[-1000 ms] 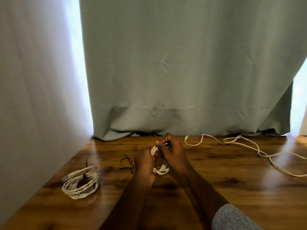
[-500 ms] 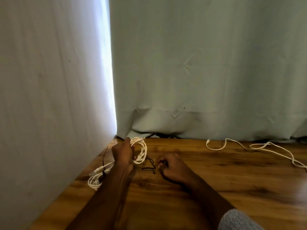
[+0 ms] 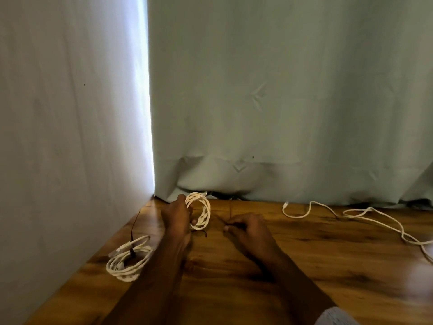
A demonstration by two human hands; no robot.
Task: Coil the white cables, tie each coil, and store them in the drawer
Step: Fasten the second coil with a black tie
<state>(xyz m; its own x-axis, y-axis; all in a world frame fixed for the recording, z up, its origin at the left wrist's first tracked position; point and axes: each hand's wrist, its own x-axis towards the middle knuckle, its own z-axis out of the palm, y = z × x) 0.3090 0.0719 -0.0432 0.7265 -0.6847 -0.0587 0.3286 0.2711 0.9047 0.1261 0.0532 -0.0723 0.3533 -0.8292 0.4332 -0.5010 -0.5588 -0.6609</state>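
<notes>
The left hand holds a small coil of white cable upright above the wooden bench, its grip closed round the near side of the loops, thumb on top. The coil is tight, several twisted turns deep, with a plug end poking out at its top. The right hand hovers low over the bench just right of that coil, fingers curled in a narrow grip; they seem to pinch a thin dark tie, though it is too blurred to be sure. A second coil lies flat on the bench near the left wall, looser and wider, with a dark tie round it and one end sticking up. A loose white cable trails uncoiled across the far right of the bench, along the foot of the green curtain. No drawer or other container shows in this view.
</notes>
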